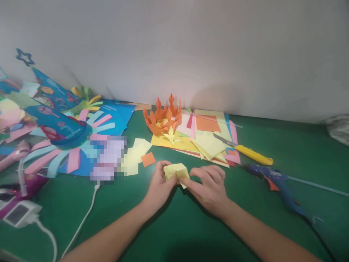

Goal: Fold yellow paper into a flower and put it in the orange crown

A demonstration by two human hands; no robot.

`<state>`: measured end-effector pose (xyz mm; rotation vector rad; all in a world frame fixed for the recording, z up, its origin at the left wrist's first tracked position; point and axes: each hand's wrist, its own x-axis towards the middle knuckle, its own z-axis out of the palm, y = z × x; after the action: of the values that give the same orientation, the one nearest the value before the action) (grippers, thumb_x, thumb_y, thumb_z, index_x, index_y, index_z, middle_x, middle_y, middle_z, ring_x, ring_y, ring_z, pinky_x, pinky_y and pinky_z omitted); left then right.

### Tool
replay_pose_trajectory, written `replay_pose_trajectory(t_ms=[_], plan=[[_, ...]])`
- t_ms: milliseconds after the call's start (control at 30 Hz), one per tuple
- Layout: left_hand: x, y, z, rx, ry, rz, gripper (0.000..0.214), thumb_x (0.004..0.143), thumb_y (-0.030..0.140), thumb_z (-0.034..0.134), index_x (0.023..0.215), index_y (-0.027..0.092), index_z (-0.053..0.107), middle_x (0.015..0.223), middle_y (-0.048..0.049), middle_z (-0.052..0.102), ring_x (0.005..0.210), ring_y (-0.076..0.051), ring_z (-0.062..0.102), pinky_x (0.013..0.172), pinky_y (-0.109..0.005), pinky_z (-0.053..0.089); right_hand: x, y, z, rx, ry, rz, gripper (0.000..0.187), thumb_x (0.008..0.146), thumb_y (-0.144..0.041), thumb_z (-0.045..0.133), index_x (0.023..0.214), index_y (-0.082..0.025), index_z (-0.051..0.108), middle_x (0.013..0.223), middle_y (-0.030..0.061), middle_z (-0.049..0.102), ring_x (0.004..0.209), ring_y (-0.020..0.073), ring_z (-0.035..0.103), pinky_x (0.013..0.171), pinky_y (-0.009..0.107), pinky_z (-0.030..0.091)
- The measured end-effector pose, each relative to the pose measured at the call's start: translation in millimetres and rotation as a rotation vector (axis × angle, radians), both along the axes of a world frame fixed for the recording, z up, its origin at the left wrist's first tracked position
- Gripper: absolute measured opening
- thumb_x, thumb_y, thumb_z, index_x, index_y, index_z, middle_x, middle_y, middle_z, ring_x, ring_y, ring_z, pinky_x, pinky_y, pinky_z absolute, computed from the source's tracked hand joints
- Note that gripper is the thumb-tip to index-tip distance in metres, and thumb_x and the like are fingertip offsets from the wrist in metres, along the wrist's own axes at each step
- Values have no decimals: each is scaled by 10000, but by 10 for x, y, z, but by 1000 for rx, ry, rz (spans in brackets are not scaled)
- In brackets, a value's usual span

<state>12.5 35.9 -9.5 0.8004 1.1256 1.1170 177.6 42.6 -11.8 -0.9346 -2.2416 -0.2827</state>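
Note:
A small pale yellow sheet of paper (174,169), partly folded, is held just above the green table. My left hand (160,185) grips its left side, thumb on top and fingers behind. On its right side, the thumb and fingertips of my right hand (209,187) pinch a folded edge, while the other fingers curl above. An orange paper square (148,159) lies to the left of my left hand. Behind the hands stands an orange folded-paper crown (163,118), with a yellow paper star (171,136) in front of it.
Stacked coloured paper (209,145) and a yellow utility knife (253,154), blade out, lie behind my right hand. To the right is a blue glue gun (283,189) with a cord. Decorated blue paper cones (54,120), loose yellow squares (133,156) and a white cable (84,218) occupy the left.

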Motion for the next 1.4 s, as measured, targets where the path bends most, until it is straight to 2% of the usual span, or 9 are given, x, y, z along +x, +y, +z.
replay_pose_trajectory(t_ms=[367,633,933,1167,1400], plan=[[-13,-8,-3,-17,27,-18,273,743,249,587,928,214,389,789,41,503,694,-99,542,653,-251,516,-18,1,21,25,-16,4,143,818,-165,603,865,-292,652,843,10,622,841,181,453,777,353,309],[-12,-3,65,-58,14,-12,314,716,242,612,936,209,389,778,42,524,694,-96,539,638,-230,512,-28,-15,-19,18,36,14,143,873,-217,541,870,-278,671,658,2,538,704,155,398,680,333,260],[-24,10,44,-72,-7,-22,321,736,269,609,948,213,375,806,40,522,700,-86,535,651,-232,517,-34,-15,-9,-12,9,22,120,866,-214,555,864,-263,665,674,4,549,714,156,395,683,339,248],[-28,20,59,-80,2,-24,336,730,284,611,950,214,368,771,50,511,664,-82,517,618,-227,505,-38,-25,10,-17,-30,38,80,850,-294,593,876,-250,655,708,9,578,741,168,405,712,348,264],[-34,16,57,-9,85,-51,330,726,240,614,957,208,380,755,56,513,641,-72,504,613,-197,461,-46,-27,18,-13,-35,36,199,832,-429,584,863,-249,663,740,23,576,773,182,415,759,358,278]])
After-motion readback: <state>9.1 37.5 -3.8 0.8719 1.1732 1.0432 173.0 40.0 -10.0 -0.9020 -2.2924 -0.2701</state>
